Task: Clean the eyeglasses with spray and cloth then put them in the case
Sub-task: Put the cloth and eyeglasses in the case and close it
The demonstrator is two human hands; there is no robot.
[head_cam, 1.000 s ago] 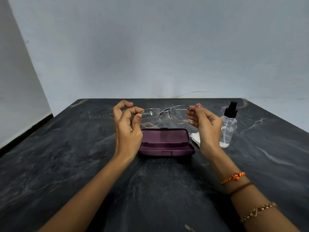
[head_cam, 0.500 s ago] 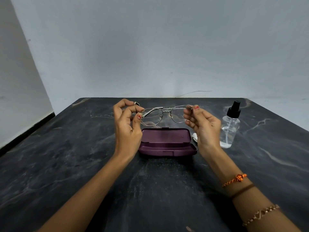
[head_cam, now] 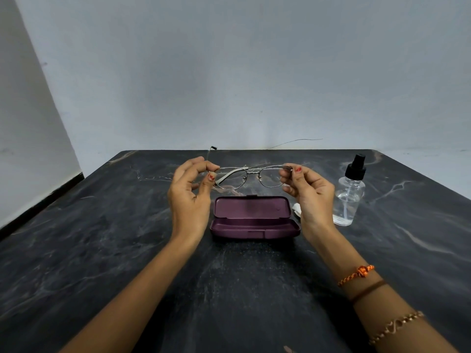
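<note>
Thin metal-framed eyeglasses (head_cam: 251, 175) hang in the air above the table, held at both ends. My left hand (head_cam: 190, 193) pinches the left hinge, and one temple arm sticks up past its fingers. My right hand (head_cam: 307, 191) pinches the right hinge. Directly below, a maroon case (head_cam: 254, 217) lies open on the table with nothing inside. A clear spray bottle (head_cam: 350, 197) with a black nozzle stands to the right of my right hand. A sliver of white cloth (head_cam: 296, 208) shows between the case and my right hand, mostly hidden.
The dark marble-patterned table (head_cam: 102, 238) runs to a pale wall at the back and on the left. A thin wire (head_cam: 295, 142) lies along the table's far edge. Bracelets sit on my right wrist.
The glasses have tilted flatter over the case. The left temple arm has swung out and now points up past my left fingers. My hands have shifted slightly apart.
</note>
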